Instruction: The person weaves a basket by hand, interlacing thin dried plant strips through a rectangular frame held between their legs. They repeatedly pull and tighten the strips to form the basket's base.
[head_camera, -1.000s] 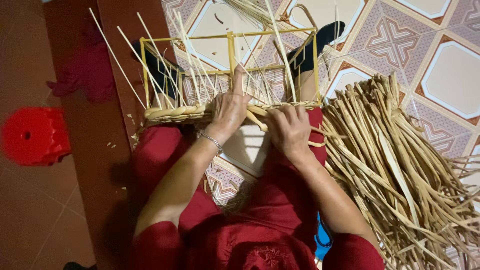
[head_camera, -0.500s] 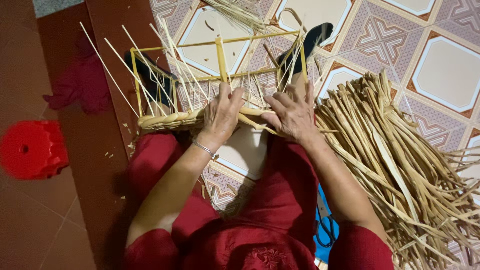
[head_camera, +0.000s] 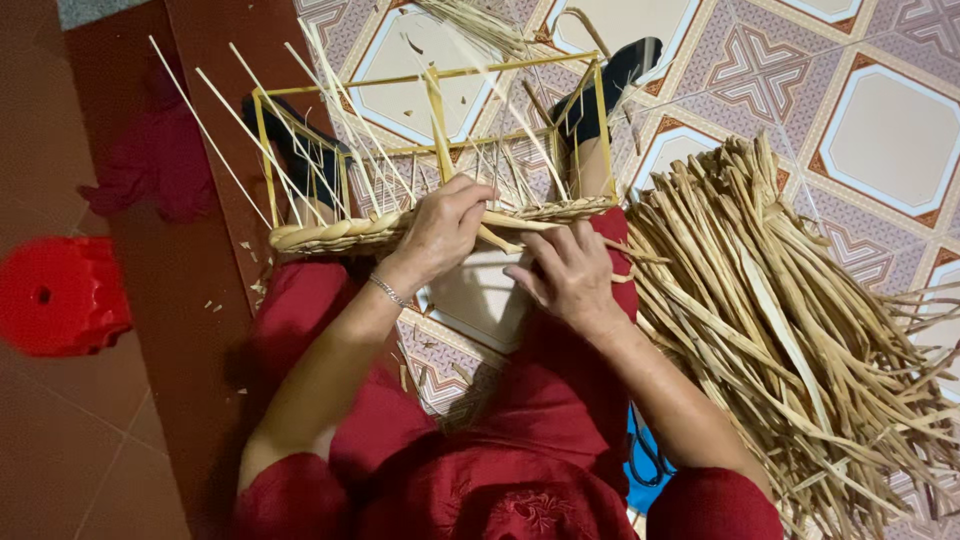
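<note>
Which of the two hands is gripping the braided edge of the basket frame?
The left hand, the one with a bracelet at its wrist, closes over the braided edge; the right hand sits lower, below the braid.
</note>
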